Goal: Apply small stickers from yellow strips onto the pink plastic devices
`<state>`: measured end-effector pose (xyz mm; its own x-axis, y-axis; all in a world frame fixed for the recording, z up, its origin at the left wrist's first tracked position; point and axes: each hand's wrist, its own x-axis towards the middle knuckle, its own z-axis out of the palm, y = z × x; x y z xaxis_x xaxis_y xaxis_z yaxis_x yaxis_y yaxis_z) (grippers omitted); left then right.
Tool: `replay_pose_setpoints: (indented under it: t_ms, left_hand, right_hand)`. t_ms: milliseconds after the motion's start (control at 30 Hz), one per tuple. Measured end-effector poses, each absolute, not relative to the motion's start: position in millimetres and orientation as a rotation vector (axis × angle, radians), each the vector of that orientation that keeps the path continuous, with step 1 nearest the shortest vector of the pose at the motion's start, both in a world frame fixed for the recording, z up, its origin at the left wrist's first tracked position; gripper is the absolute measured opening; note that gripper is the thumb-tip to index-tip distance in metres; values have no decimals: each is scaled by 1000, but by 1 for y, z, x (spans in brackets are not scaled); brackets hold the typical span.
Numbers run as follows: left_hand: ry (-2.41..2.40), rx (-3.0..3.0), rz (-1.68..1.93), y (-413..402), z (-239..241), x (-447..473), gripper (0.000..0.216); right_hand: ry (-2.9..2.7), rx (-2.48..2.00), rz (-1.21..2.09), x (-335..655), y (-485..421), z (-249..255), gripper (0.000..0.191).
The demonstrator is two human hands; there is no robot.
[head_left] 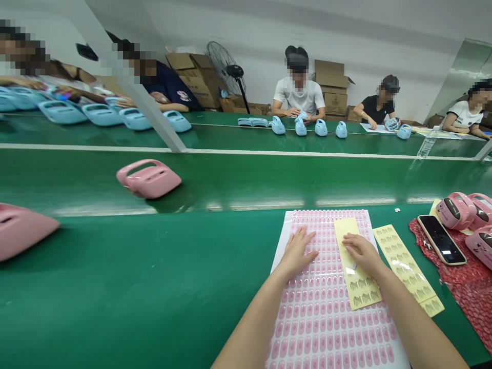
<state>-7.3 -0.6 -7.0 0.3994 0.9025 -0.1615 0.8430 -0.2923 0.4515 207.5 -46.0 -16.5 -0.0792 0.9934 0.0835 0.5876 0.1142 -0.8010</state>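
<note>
My left hand [298,251] lies on a large white sheet of pink oval stickers [326,328], fingers spread and nothing held. My right hand [363,254] rests on a narrow yellow sticker sheet [363,294] on top of the pink stickers; its fingers are apart and lightly bent. A small greyish spot shows beside that hand, too small to name. Under the right forearm and to its right lies a second yellow sticker strip [403,261] with rows of dark print.
On the right, a phone [442,240] and pink handled devices [456,211] lie on red bubble wrap [467,302]. Another pink device [151,179] sits on the green belt, one more [23,230] at far left. Across, several people work among blue devices [63,111]. A slanted post [154,113] stands left.
</note>
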Motion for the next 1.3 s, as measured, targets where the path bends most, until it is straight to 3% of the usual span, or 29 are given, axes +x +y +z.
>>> replay_pose_setpoints:
  t_ms: [1300]
  left_hand:
    - [1487,2190,230,0,-5,-4,56]
  right_hand:
    - [-1714,-1511,786,210,-43,-22,24]
